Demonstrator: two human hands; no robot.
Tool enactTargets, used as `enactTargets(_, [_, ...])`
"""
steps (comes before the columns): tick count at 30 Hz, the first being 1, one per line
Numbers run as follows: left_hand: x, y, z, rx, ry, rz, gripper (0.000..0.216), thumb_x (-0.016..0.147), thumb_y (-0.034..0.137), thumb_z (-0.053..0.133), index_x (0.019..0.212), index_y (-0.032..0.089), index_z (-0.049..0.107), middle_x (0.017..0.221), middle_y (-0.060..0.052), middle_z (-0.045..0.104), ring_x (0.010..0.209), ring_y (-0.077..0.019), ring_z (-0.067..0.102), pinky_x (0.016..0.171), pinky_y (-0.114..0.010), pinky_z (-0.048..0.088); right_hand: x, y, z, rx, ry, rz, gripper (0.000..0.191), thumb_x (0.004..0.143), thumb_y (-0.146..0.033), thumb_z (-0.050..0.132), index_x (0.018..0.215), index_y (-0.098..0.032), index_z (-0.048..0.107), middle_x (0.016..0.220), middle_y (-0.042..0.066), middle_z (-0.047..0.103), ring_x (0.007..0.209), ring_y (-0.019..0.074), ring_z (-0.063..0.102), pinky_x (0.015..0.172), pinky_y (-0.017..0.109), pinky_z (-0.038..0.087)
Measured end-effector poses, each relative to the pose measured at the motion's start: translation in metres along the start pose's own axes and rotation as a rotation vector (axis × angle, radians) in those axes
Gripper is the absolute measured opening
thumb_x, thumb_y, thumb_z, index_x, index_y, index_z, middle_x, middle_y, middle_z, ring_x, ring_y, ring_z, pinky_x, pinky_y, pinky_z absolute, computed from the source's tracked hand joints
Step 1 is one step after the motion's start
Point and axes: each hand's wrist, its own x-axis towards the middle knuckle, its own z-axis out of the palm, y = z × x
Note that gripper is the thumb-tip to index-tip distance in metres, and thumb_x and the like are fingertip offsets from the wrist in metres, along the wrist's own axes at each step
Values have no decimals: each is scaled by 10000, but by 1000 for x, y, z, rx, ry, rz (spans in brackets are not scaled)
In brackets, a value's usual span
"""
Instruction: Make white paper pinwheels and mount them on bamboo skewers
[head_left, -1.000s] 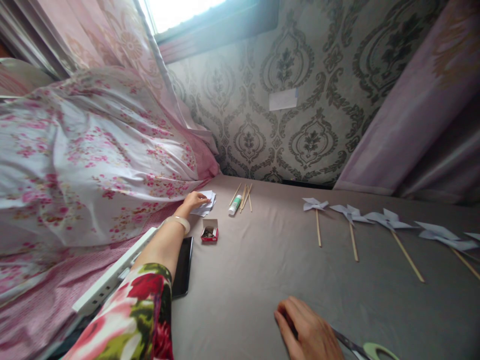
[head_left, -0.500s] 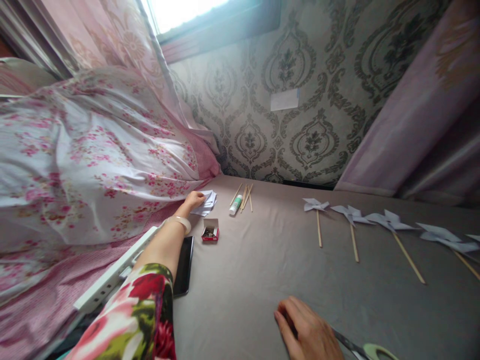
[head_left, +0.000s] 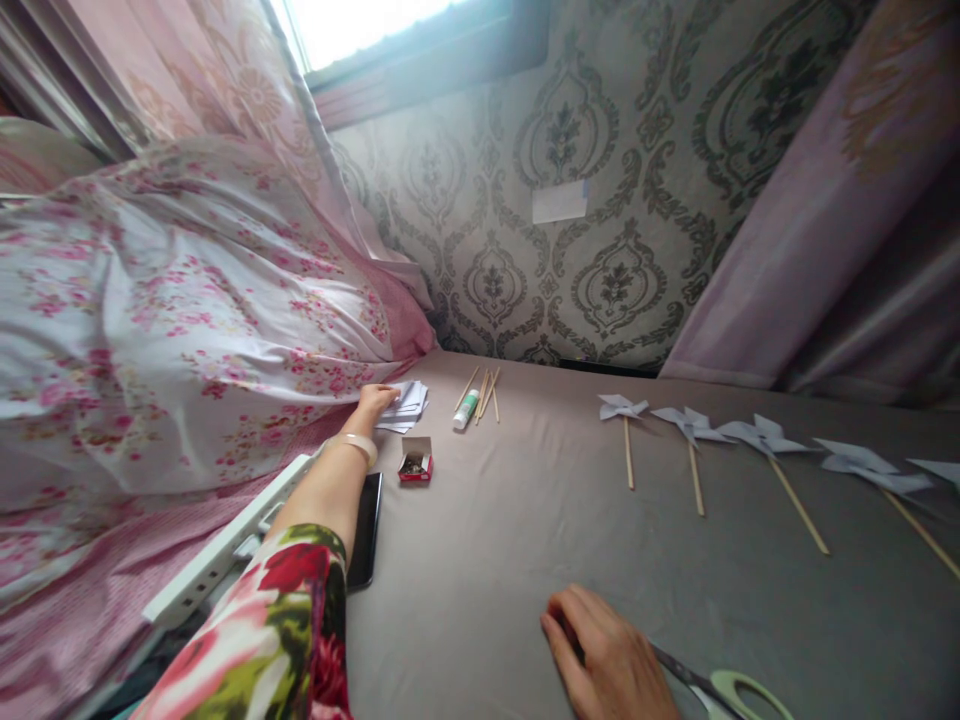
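Note:
My left hand (head_left: 373,401) reaches far out to a small stack of white paper squares (head_left: 407,404) and its fingers pinch the stack's near edge. A pale bangle sits on that wrist. My right hand (head_left: 606,658) lies low at the bottom of the view, fingers curled over the blades of green-handled scissors (head_left: 731,687) on the grey cloth. Several finished paper pinwheels on wooden sticks (head_left: 694,440) lie in a row to the right.
A small red box of pins (head_left: 415,461), a glue stick (head_left: 466,409) and loose wooden sticks (head_left: 485,389) lie near the paper. A black phone (head_left: 365,527) lies under my left forearm. Flowered bedding (head_left: 180,320) piles up on the left; patterned wall behind.
My left hand has slid slightly left along the paper stack. The right hand stays on the scissors; the view has shifted a little.

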Motion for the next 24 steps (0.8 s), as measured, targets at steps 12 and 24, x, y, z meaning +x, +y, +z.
enactTargets(12, [-86, 83, 4, -519, 11, 60, 158, 761, 211, 615, 879, 187, 511, 667, 52, 578, 553, -84, 569, 577, -217, 487, 6, -5, -9, 282, -111, 267, 175, 906, -241, 510, 756, -214, 596, 720, 11, 652, 656, 176, 630, 612, 279, 420])
enactTargets(24, [-291, 71, 116, -536, -638, -230, 344, 679, 393, 715, 907, 210, 533, 549, 62, 565, 401, -93, 488, 380, -178, 332, 34, 22, -76, 1148, 373, 827, 493, 692, -620, 697, 898, -175, 648, 793, 31, 664, 587, 107, 533, 478, 224, 398])
